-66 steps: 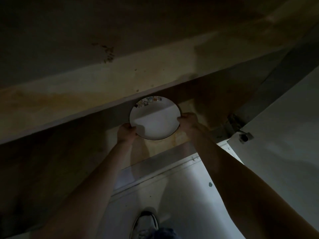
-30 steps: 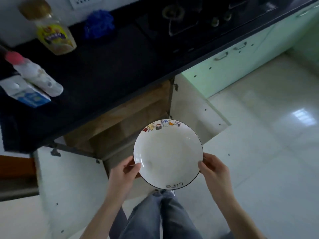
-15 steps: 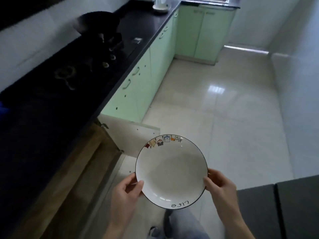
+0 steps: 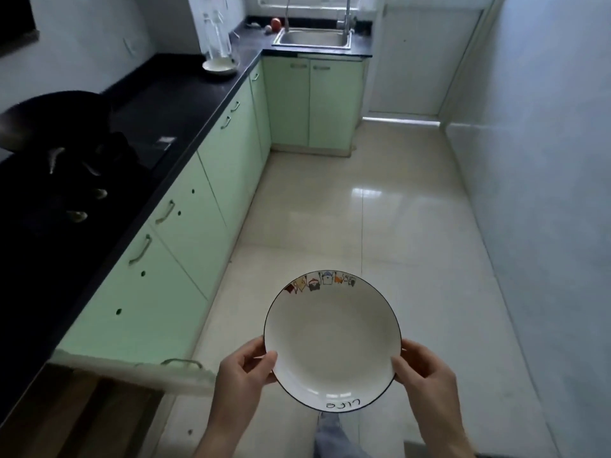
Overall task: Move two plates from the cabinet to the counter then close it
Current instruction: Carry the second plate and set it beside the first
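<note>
I hold a white plate (image 4: 332,338) with a thin dark rim and small coloured drawings on its far edge, level over the floor at lower centre. My left hand (image 4: 243,368) grips its left edge and my right hand (image 4: 421,370) grips its right edge. The open cabinet door (image 4: 132,371) juts out at lower left, with the wooden cabinet inside (image 4: 76,421) below it. The black counter (image 4: 158,104) runs along the left. Another white plate (image 4: 220,66) sits far down the counter.
Green cabinet fronts (image 4: 211,180) line the left side under the counter. A dark stove with a wok (image 4: 49,117) occupies the near counter. A steel sink (image 4: 312,38) sits at the far end. Pale tiled floor (image 4: 380,209) stretches ahead, with a white wall (image 4: 545,160) on the right.
The plate came out of the dark cabinet in both hands. My view swung from the cabinet up and right to look along the kitchen; the plate stays held in front of me.
</note>
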